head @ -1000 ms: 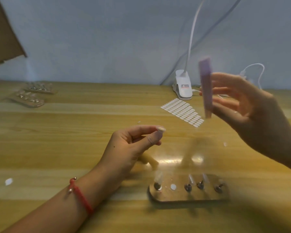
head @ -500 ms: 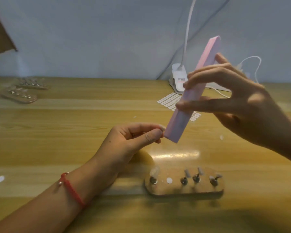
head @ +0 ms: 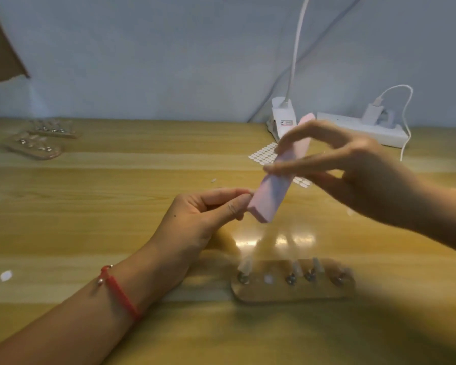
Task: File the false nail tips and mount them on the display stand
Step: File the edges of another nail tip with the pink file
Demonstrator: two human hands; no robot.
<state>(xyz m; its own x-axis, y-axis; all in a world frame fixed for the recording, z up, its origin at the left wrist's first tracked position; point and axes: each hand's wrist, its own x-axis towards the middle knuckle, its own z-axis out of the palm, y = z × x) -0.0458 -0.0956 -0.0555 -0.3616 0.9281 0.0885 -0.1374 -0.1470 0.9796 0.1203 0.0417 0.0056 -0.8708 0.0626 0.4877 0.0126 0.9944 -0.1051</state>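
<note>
My right hand [head: 353, 169] grips a pink block nail file [head: 274, 188], tilted with its lower end down to the left. That lower end touches the pinched fingertips of my left hand [head: 200, 217], thumb and forefinger pressed together; the nail tip between them is too small and hidden to make out. In front of my hands lies a wooden display stand [head: 292, 288] with several metal pegs, some carrying clear nail tips. A sheet of white adhesive dots [head: 263, 155] lies behind the file.
Two more wooden stands [head: 34, 146] lie at the far left. A white clip lamp base [head: 283, 119] and a white power strip [head: 361, 129] with a plugged charger sit at the table's back. Small white scraps [head: 6, 275] lie on the wood.
My right hand has brought the pink file down from upright to a slant, with its lower end against my left fingertips. The left hand has kept its pinch.
</note>
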